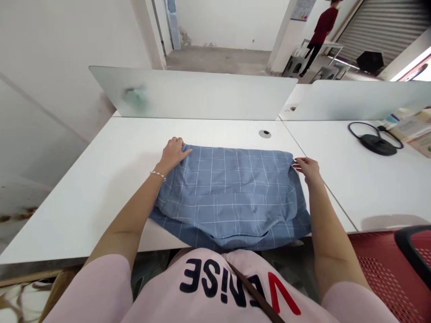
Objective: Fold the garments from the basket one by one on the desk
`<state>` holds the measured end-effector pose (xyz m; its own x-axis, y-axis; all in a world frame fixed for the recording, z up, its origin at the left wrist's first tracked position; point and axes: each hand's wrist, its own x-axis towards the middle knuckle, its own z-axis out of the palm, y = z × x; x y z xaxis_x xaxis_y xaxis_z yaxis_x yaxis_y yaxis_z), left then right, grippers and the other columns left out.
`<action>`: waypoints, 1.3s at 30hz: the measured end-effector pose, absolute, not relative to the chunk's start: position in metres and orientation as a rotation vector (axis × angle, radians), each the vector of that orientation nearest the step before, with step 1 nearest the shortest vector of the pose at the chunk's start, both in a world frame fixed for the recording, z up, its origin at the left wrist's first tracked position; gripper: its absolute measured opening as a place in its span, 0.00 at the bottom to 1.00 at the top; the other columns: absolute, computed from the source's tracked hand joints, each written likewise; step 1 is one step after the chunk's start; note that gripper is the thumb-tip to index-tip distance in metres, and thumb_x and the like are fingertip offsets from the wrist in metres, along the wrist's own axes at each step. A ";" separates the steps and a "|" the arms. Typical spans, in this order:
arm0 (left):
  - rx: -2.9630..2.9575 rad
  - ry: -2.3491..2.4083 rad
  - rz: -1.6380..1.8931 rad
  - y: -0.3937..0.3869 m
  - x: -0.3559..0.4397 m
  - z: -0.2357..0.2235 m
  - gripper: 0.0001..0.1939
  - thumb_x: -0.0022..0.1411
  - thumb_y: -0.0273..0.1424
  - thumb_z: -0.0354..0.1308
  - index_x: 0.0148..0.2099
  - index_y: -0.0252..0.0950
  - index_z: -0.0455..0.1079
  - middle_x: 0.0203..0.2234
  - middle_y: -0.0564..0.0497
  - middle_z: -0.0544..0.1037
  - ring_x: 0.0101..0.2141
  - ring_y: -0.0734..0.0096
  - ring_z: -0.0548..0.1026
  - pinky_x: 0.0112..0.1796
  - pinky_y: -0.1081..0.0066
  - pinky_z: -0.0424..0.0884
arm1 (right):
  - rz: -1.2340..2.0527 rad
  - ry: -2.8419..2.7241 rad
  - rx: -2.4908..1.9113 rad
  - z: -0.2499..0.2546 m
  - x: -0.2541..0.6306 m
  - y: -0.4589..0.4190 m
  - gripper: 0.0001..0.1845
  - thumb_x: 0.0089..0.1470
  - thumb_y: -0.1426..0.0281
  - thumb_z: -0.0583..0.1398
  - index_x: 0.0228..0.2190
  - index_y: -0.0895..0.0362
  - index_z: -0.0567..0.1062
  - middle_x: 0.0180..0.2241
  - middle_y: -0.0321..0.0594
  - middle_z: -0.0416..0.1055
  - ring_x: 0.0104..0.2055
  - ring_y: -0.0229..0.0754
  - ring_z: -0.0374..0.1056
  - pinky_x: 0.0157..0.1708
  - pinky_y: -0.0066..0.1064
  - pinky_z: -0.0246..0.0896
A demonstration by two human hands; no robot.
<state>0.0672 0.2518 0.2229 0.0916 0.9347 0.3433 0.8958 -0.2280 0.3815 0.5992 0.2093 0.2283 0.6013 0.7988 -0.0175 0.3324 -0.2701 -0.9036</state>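
Observation:
A blue cloth (235,179) with thin white checks lies folded in layers on the white desk, its lower layer reaching the front edge. Whether it is a garment cannot be made out. At its far left corner, my left hand (174,154) grips the edge, with the thumb stretched over the top and the other fingers curled. My right hand (307,168) pinches the far right corner between thumb and fingers. Near me the cloth sags in a curved opening, with slight wrinkles across the upper layer.
Frosted dividers (202,94) stand along the back of the white desk (111,179). Behind the cloth is a cable hole (265,133). A black round base with a cable (379,144) and boxes (417,130) sit right. A red chair (387,269) stands near; a person (323,29) is farther off.

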 end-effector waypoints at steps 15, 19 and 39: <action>0.930 1.587 1.369 0.273 0.043 0.195 0.10 0.48 0.30 0.62 0.27 0.36 0.62 0.19 0.55 0.65 0.27 0.70 0.68 0.31 0.72 0.66 | 0.667 -0.724 -1.733 0.218 0.589 0.233 0.10 0.49 0.73 0.62 0.23 0.57 0.65 0.20 0.29 0.57 0.24 0.32 0.57 0.22 0.22 0.55; 1.093 1.669 1.236 0.278 0.038 0.196 0.12 0.47 0.32 0.65 0.33 0.35 0.68 0.22 0.54 0.69 0.28 0.69 0.68 0.30 0.72 0.63 | 0.739 -0.722 -1.719 0.226 0.587 0.231 0.06 0.52 0.74 0.62 0.26 0.58 0.68 0.22 0.31 0.61 0.27 0.33 0.59 0.26 0.25 0.57; 1.074 1.568 1.169 0.302 0.020 0.231 0.12 0.48 0.28 0.65 0.22 0.36 0.63 0.17 0.55 0.63 0.24 0.72 0.66 0.31 0.70 0.66 | 0.673 -0.698 -1.403 0.243 0.590 0.201 0.17 0.45 0.73 0.65 0.17 0.57 0.61 0.19 0.31 0.54 0.26 0.34 0.53 0.25 0.27 0.51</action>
<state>0.0197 0.3021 0.2314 -0.2397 0.9594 -0.1485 0.1320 0.1837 0.9741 0.5900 0.2010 0.2429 0.6330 0.7732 0.0375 -0.0091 0.0559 -0.9984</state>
